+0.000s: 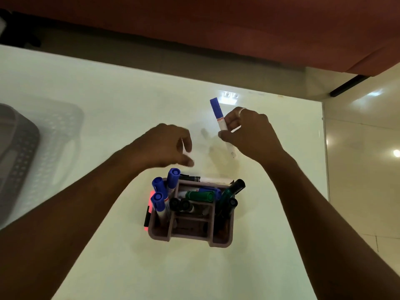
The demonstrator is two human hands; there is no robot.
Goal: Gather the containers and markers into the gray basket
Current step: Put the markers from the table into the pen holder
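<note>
My right hand holds a white marker with a blue cap, cap pointing away from me, above the white table. My left hand hovers beside it with curled fingers. It is blurred, with a pale sliver between thumb and fingers, and I cannot tell whether it holds anything. Below both hands stands a mauve divided organizer holding blue-capped markers, green markers and black ones. The gray basket sits at the far left edge, well away from both hands.
The white table reflects the basket. Its far edge meets a reddish-brown surface. The table's right edge borders a shiny tiled floor. A pink and black item leans on the organizer's left side.
</note>
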